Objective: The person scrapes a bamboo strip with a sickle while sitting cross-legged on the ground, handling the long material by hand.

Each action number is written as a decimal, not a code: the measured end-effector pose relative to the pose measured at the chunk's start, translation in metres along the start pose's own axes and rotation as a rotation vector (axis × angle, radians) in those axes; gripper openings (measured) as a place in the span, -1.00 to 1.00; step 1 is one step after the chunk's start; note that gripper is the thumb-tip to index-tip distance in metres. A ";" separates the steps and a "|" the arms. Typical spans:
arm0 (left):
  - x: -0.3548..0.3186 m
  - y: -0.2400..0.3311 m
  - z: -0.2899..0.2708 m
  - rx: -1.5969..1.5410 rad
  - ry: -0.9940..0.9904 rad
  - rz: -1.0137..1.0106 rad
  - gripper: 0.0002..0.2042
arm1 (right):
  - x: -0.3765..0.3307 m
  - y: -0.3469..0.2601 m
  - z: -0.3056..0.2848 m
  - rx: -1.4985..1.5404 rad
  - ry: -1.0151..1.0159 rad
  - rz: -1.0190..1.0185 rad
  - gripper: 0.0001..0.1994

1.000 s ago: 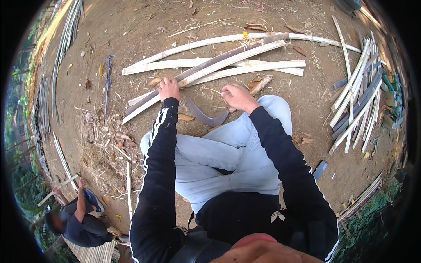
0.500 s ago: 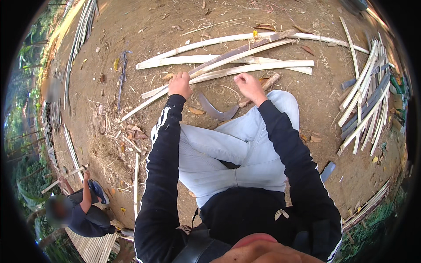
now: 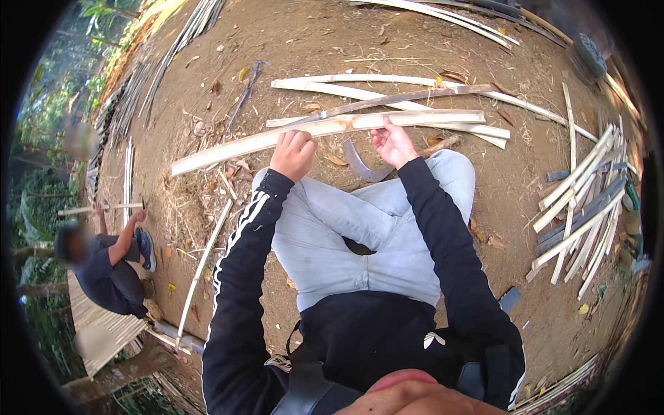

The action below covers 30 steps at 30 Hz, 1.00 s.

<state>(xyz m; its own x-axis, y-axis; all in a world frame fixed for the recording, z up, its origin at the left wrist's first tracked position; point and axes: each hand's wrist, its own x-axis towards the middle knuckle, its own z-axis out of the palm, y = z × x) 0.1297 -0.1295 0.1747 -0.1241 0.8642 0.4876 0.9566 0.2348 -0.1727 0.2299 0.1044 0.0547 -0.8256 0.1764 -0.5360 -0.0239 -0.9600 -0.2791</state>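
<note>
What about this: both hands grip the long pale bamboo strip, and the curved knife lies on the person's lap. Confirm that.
Not quite. In the head view the left hand and right hand do grip the long pale bamboo strip, but the curved knife lies on the dirt ground just beyond the knees, not on the lap.

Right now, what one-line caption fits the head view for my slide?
Seated on bare dirt, a person grips a long split bamboo strip with the left hand and right hand, a curved blade below.
</note>
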 end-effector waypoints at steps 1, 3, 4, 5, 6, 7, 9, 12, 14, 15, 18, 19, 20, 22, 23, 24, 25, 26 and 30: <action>-0.007 0.000 -0.008 -0.021 0.039 -0.044 -0.91 | -0.003 -0.001 0.000 -0.014 0.034 -0.072 -0.80; -0.015 -0.006 -0.023 -0.016 0.054 -0.086 -0.89 | 0.002 -0.012 -0.003 0.002 -0.011 -0.128 -0.80; -0.023 -0.010 -0.028 -0.007 -0.007 -0.127 -0.89 | 0.005 -0.016 -0.001 -0.008 -0.019 -0.140 -0.80; -0.030 -0.016 -0.031 -0.007 -0.055 -0.168 -0.90 | 0.003 -0.021 0.001 -0.001 -0.082 -0.155 -0.79; -0.034 -0.023 -0.031 -0.039 -0.199 -0.238 -0.89 | 0.003 -0.029 -0.005 -0.028 -0.099 -0.200 -0.78; -0.045 -0.026 -0.030 0.050 -0.286 -0.403 -0.85 | -0.001 -0.033 -0.006 -0.026 -0.126 -0.206 -0.77; -0.047 -0.029 -0.021 0.192 -0.459 -0.694 -0.76 | -0.006 -0.043 -0.021 -0.003 -0.127 -0.271 -0.76; -0.053 -0.047 -0.006 -0.111 -0.590 -0.994 -0.33 | -0.010 -0.045 -0.034 0.029 -0.150 -0.278 -0.77; -0.069 -0.070 0.005 -0.551 -0.354 -0.945 -0.24 | -0.019 -0.034 -0.020 0.081 -0.202 -0.241 -0.80; -0.066 -0.068 0.011 -0.835 -0.261 -0.934 -0.22 | -0.018 -0.033 -0.022 0.066 -0.261 -0.252 -0.81; -0.011 -0.034 -0.017 -1.227 -0.081 -1.019 -0.42 | -0.030 -0.032 -0.016 0.109 -0.306 -0.203 -0.82; 0.003 -0.026 -0.025 -1.296 -0.044 -1.073 -0.49 | -0.035 -0.032 -0.011 0.098 -0.335 -0.173 -0.83; 0.019 -0.018 -0.029 -1.340 0.029 -1.041 -0.53 | -0.038 -0.033 -0.009 0.112 -0.339 -0.181 -0.81; 0.040 -0.002 -0.042 -1.399 0.201 -1.005 -0.58 | -0.045 -0.028 -0.003 0.134 -0.368 -0.161 -0.76; 0.041 -0.001 -0.051 -1.473 0.306 -0.941 -0.58 | -0.051 -0.022 0.006 0.095 -0.377 -0.119 -0.73; 0.041 -0.001 -0.057 -1.548 0.422 -0.873 -0.58 | -0.059 -0.016 0.016 0.043 -0.384 -0.078 -0.71; 0.041 0.000 -0.064 -1.616 0.544 -0.804 -0.57 | -0.063 -0.010 0.024 -0.012 -0.391 -0.031 -0.68; 0.049 0.006 -0.073 -1.667 0.643 -0.748 -0.57 | -0.060 -0.004 0.021 -0.176 -0.377 -0.018 -0.47; 0.046 0.004 -0.102 -1.712 0.764 -0.625 -0.59 | -0.083 0.021 0.032 -0.736 -0.374 -0.041 -0.31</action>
<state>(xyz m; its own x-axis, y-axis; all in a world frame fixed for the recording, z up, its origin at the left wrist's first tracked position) 0.1545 -0.1342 0.2839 -0.8127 0.3976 0.4259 0.0990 -0.6261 0.7734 0.2799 0.0621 0.1190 -0.9683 -0.0009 -0.2498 0.2101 -0.5436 -0.8126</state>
